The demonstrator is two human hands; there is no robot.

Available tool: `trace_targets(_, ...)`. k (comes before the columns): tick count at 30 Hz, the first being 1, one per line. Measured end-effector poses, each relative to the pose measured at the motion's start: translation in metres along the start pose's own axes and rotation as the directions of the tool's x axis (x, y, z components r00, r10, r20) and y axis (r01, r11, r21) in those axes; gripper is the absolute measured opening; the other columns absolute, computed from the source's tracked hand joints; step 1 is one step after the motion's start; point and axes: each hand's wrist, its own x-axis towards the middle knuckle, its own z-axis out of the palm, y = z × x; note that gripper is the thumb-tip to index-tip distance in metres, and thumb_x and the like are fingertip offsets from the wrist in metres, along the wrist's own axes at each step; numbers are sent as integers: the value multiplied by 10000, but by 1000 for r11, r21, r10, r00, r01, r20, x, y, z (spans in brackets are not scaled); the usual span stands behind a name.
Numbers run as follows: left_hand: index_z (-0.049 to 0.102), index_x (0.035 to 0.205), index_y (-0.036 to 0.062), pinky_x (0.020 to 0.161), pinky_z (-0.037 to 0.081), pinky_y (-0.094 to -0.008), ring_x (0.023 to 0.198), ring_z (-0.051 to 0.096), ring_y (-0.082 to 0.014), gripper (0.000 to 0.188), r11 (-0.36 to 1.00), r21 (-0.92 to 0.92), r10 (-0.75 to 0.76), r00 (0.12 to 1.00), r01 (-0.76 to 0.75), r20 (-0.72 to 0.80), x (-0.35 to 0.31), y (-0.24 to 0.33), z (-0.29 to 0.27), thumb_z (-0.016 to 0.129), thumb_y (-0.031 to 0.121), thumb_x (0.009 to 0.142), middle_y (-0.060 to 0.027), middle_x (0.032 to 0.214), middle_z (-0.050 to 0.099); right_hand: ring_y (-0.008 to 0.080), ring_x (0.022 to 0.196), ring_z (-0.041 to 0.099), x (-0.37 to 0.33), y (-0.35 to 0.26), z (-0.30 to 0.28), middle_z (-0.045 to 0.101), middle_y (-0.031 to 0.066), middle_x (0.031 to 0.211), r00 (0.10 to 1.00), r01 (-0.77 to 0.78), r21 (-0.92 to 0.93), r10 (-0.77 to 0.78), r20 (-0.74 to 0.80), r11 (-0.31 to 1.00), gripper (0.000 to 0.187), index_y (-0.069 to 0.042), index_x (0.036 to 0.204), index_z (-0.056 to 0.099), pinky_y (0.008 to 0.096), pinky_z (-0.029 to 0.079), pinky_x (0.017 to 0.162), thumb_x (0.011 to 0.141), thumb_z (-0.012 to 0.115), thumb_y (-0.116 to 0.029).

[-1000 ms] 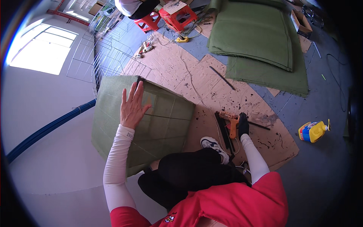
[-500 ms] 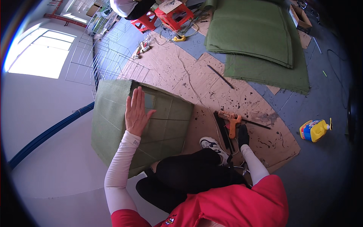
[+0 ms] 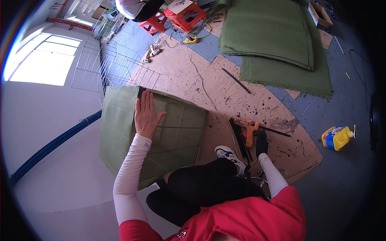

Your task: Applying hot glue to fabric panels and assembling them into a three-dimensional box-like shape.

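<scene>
Two hands were observed, set well apart from each other. The bare left hand was found laid flat against one box-like form covered in green woven fabric, with its fingers extended together, its thumb spread and nothing clasped. The form was located in front of the wearer's knees, to the left, between the white wall and the brown cardboard floor sheets; its upper edge was met by the fingertips.

The right hand, in one dark glove, was noted just beside one orange glue gun; whether its fingers were curled or straight could not be told. The gun was seen lying on the cardboard, next to several black strips whose exact number could not be established. One thin black rod was recorded farther off.

Two red plastic stools were counted at the back, one of them partly covered by a seated person. One stack of green fabric sheets and one yellow pump bottle with a blue label were sighted on the right.
</scene>
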Motion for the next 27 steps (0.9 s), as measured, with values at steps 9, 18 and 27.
trace_targets(9, 285, 1498, -15, 1206, 177, -423, 1489, 187, -264, 944, 999, -18, 31, 999, -32, -7, -5, -3, 10, 576, 598, 842, -139, 1603, 217, 257, 1160, 592, 41, -210, -6, 594, 130, 1274, 891, 453, 493, -394, -225, 743, 359, -30, 1316, 503, 339, 458, 986, 1011, 504, -219)
trace_targets(18, 325, 1475, -26, 1189, 227, -432, 1470, 238, -290, 959, 988, -149, 26, 999, -29, -22, 3, 10, 12, 658, 563, 795, -166, 1566, 288, 134, 1094, 605, 68, -496, -20, 665, 73, 1218, 680, 192, 964, -733, 3, 182, 414, -14, 1248, 625, 290, 468, 971, 939, 659, -288)
trace_targets(27, 488, 1330, -96, 1164, 269, -439, 1387, 357, -347, 884, 988, -151, 31, 997, -41, -69, 1, 7, 7, 615, 594, 792, -225, 1437, 412, 144, 1183, 560, 86, -521, 28, 619, 81, 1291, 452, -53, 981, -871, 191, 187, 416, -11, 1330, 558, 282, 404, 1048, 964, 600, -204)
